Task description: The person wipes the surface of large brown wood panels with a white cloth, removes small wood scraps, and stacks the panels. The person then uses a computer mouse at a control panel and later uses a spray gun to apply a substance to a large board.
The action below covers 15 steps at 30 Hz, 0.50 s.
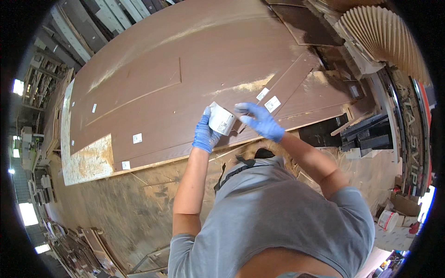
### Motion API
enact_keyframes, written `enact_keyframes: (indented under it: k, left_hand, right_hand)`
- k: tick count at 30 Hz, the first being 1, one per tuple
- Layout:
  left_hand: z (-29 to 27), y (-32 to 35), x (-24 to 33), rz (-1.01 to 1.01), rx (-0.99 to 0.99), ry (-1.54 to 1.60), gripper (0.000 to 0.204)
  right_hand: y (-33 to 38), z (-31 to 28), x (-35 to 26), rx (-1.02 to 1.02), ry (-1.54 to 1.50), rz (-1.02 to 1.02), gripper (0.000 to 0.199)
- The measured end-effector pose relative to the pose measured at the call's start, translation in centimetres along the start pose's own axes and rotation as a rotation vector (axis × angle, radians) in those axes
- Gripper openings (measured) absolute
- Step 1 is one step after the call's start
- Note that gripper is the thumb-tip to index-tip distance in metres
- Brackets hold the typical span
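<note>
In my blue-gloved left hand (206,132) I hold a roll of white printed labels (222,119), raised above the front edge of a large brown panel (153,69). My right hand (262,123), also in a blue glove, hovers just right of the roll. Its fingers stretch toward the labels and stand apart, with nothing seen between them. Two white stickers, one larger (272,104) and one smaller (262,94), lie on brown pieces beyond the right hand. Further stickers, such as one at the left (137,138), are spread across the panel.
Dusty sawdust patches mark the brown surface. A bare board corner (88,155) shows at its left end. A ribbed tan hose (384,41) and machine rail stand at the right. Dark blocks (371,132) sit right of me. A white bucket (388,220) is at the lower right.
</note>
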State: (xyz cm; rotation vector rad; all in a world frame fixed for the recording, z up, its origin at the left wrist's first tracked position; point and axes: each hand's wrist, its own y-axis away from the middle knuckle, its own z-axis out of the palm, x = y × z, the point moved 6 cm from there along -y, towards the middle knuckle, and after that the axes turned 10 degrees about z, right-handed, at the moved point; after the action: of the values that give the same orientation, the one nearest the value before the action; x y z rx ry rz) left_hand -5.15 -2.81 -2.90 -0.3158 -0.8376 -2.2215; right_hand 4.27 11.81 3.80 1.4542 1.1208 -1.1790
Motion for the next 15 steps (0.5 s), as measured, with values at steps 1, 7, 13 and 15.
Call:
enact_keyframes:
  k: [1,7,13,15]
  left_hand:
    - [0.4,-0.5,-0.3,-0.036,-0.037,-0.005,0.037]
    - [2.0,-2.9,-1.4,-0.101,-0.132,-0.037,0.043]
    - [5.7,-4.3,-1.7,-0.116,-0.122,0.069,0.053]
    - [6.3,-5.4,-2.2,-0.087,-0.110,-0.044,0.050]
  right_hand:
    - [-0.6,0.5,-0.3,-0.002,-0.053,-0.004,0.038]
    - [-2.8,0.5,-2.2,-0.090,-0.042,0.067,0.042]
    - [-6.0,-2.4,-0.2,-0.129,-0.205,0.183,0.035]
    - [-6.9,-4.1,-0.5,-0.019,-0.083,0.188,0.028]
